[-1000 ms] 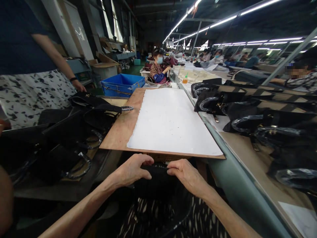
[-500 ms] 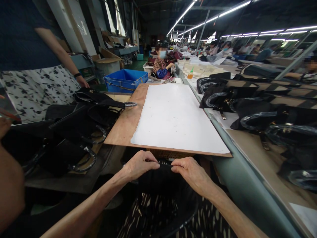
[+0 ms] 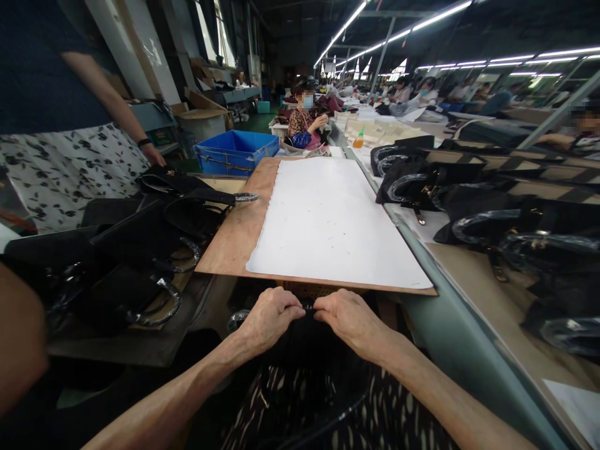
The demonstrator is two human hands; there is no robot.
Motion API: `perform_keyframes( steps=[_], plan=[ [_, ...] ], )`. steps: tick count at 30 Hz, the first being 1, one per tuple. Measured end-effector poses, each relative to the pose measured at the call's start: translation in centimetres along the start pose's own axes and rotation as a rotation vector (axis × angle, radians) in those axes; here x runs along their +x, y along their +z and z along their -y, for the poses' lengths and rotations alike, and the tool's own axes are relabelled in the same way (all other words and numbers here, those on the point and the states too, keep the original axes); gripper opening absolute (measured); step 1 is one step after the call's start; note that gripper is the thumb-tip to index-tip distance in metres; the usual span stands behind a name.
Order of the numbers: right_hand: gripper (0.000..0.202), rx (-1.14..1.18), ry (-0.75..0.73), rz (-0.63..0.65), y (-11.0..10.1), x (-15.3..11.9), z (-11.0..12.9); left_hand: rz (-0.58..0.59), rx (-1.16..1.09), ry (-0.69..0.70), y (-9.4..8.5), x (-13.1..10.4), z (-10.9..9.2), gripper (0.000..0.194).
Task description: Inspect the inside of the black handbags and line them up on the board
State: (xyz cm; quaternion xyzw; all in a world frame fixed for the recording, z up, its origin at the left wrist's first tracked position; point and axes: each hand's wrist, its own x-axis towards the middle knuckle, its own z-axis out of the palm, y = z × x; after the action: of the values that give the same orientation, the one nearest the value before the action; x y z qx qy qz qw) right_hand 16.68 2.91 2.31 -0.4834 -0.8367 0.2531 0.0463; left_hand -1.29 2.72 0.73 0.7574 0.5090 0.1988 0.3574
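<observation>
A black handbag (image 3: 309, 350) rests on my lap, just below the near edge of the board, its dark shape hard to separate from the shadow. My left hand (image 3: 274, 315) pinches the bag's upper edge between thumb and fingers. Close beside it, my right hand (image 3: 344, 315) grips the same edge, with only a small gap between the fingertips. A handle of the bag curves across my patterned clothing (image 3: 389, 406). What lies directly between the fingertips is too small to make out.
A white sheet (image 3: 328, 219) covers most of a brown board (image 3: 229, 240) ahead. Black bags (image 3: 126, 275) with wrapped handles lie left; more bags (image 3: 487, 206) line the right bench. A blue crate (image 3: 237, 153) stands beyond. One person stands at left, another sits ahead.
My hands have come closer together along the bag's edge, the right one shifting left. The seated person ahead has raised a hand.
</observation>
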Motion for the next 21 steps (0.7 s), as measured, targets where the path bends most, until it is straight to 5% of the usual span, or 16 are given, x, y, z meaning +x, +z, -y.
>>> perform_keyframes(
  steps=[8,12,21],
  plan=[
    [0.024,0.118,-0.012,-0.020,1.1,1.2,1.3,0.064,-0.172,-0.017,-1.7,-0.9,0.4,0.027],
    [0.023,0.116,0.039,-0.026,1.0,1.2,1.3,-0.038,-0.229,-0.090,-3.0,-2.1,1.2,0.031],
    [0.026,0.086,0.071,-0.047,1.1,0.7,1.7,-0.117,-0.247,-0.141,-1.2,-2.4,1.9,0.014]
  ],
)
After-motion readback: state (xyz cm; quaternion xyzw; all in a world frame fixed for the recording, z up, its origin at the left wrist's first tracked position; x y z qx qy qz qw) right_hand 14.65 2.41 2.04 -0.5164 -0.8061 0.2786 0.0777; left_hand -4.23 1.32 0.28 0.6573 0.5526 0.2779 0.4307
